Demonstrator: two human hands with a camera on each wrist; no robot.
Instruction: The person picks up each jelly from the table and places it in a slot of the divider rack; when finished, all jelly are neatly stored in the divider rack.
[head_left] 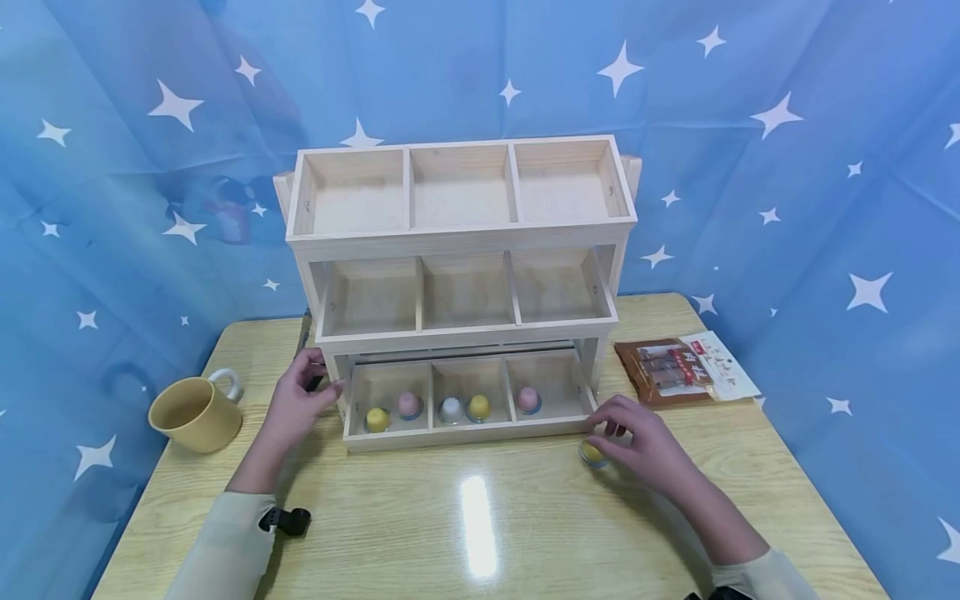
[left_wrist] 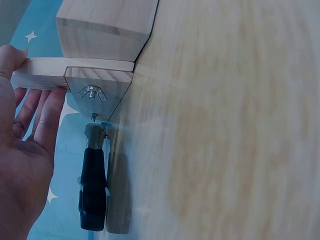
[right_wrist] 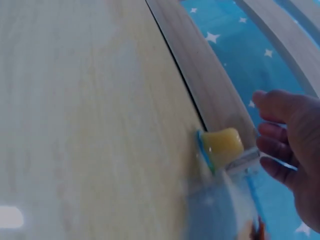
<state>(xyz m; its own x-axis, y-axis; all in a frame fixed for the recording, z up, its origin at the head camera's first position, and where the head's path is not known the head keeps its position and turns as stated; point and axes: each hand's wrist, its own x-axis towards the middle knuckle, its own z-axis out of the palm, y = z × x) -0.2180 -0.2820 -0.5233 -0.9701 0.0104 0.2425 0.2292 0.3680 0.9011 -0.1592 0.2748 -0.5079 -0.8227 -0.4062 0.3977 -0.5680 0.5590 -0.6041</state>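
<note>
A three-tier wooden rack [head_left: 461, 240] stands at the table's back, each tray split into three compartments. My left hand [head_left: 296, 402] grips its lower left side, thumb on one face of the wooden leg [left_wrist: 37, 75] and fingers on the other in the left wrist view. Beside the bottom tray's right front corner, a small yellow dome-shaped piece with a clear rim [right_wrist: 223, 147] sits on the table. My right hand [head_left: 637, 442] hovers by it, fingers loosely bent; the right wrist view shows a gap between them. In the bottom tray [head_left: 465, 433] lie similar yellow, pink and white [head_left: 451, 409] pieces.
A yellow mug [head_left: 198, 417] with a white handle stands at the left. A brown snack packet [head_left: 667, 371] lies right of the rack. Behind the rack's left leg is a black-handled clamp [left_wrist: 92, 185]. A blue starred curtain [head_left: 450, 67] surrounds the table.
</note>
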